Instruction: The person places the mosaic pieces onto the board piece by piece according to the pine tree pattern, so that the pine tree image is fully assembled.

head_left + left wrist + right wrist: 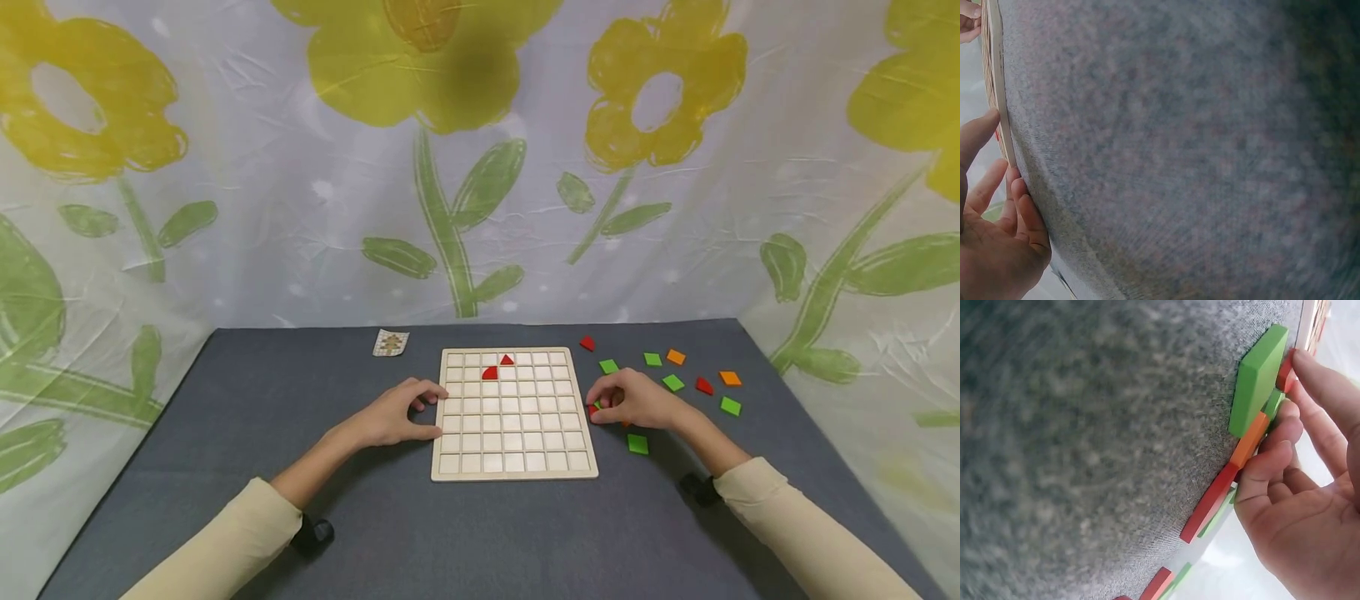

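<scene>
At its left edge, a gridded board (pixel 514 477) is touched by the spread left hand (pixel 396 413); beside its right, a red tile (pixel 1285 374) is pinched by the right hand (pixel 636 399).

Before me stretched a dark grey, fabric-textured counter (pixel 480 533). On it lay my gridded board (pixel 512 422), a patterned card (pixel 391 343) and, to my right, green, orange and red tiles (pixel 637 444).
</scene>
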Motion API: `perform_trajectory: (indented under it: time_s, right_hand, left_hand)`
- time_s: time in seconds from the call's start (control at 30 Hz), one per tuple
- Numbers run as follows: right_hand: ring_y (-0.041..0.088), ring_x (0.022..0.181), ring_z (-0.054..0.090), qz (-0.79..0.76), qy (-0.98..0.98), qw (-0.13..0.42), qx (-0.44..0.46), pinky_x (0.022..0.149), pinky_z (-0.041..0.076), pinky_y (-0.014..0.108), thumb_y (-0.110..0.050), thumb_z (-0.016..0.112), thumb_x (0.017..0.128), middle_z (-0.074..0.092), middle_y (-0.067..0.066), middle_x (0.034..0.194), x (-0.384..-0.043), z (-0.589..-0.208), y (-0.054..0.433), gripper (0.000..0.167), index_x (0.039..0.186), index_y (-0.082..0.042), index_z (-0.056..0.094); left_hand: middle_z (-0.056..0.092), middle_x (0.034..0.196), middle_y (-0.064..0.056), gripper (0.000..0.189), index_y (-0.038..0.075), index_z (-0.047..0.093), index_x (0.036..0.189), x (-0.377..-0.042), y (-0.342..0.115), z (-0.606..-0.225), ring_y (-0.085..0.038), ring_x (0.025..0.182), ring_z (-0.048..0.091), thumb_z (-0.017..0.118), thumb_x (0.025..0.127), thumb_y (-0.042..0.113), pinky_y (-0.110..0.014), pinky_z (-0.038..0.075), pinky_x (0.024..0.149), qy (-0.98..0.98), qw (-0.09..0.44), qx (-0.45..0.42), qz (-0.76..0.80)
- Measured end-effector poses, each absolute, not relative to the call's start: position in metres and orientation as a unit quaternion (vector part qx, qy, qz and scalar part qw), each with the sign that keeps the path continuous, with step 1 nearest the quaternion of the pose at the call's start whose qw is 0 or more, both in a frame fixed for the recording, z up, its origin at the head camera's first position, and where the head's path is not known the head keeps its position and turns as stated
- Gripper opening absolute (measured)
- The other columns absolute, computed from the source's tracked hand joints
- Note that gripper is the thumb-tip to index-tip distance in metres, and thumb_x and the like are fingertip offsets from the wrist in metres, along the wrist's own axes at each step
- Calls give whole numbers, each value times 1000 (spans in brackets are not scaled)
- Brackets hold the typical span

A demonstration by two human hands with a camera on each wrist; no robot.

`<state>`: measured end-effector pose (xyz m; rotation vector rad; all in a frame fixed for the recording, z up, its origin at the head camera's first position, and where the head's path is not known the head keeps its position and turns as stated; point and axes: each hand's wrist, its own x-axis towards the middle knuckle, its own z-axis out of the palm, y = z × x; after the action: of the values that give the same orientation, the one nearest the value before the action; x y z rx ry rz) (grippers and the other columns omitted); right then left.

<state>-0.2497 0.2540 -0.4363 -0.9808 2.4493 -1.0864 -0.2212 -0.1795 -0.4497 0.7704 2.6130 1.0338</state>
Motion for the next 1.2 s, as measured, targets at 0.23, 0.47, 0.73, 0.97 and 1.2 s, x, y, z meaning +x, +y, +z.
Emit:
perform_trajectory:
  time_s: [0.23, 0.47, 0.73, 0.97, 1.2]
  right_hand:
    - [14, 56, 52, -380, 849, 148, -336, 53, 47, 29, -3, 79, 90, 60, 7, 84, -249, -435, 252, 14, 99, 0, 69]
    - [22, 64, 55, -392, 843, 152, -336, 57, 48, 29, -2, 80, 89, 62, 8, 84, -249, -434, 251, 17, 97, -1, 65]
    - [30, 74, 61, -413, 833, 160, -331, 61, 50, 29, -1, 78, 90, 65, 10, 86, -249, -433, 252, 14, 98, 1, 66]
    - [39, 75, 62, -445, 811, 160, -344, 65, 53, 34, 1, 74, 92, 67, 14, 90, -252, -431, 252, 10, 99, 3, 67]
    - [43, 80, 62, -461, 805, 160, -336, 71, 54, 42, 0, 73, 94, 67, 16, 90, -256, -428, 247, 14, 105, 6, 66]
  left_hand:
    - [54, 118, -11, 54, 4, 58, 136, -221, -178, -447, -30, 105, 57, 81, 91, 21, -48, 47, 93, 890, 116, 264, 354]
    - [54, 118, -10, 54, 4, 58, 136, -223, -177, -450, -30, 105, 57, 81, 91, 22, -48, 47, 93, 892, 114, 261, 352]
    - [54, 119, -12, 54, 2, 58, 137, -222, -179, -452, -31, 106, 57, 81, 91, 21, -49, 47, 94, 889, 111, 267, 354]
    - [55, 118, -12, 55, 3, 59, 136, -224, -180, -453, -30, 105, 58, 82, 90, 23, -49, 47, 93, 890, 105, 269, 352]
    - [55, 118, -12, 56, 2, 59, 135, -223, -180, -452, -30, 105, 58, 82, 89, 23, -49, 47, 93, 891, 107, 266, 352]
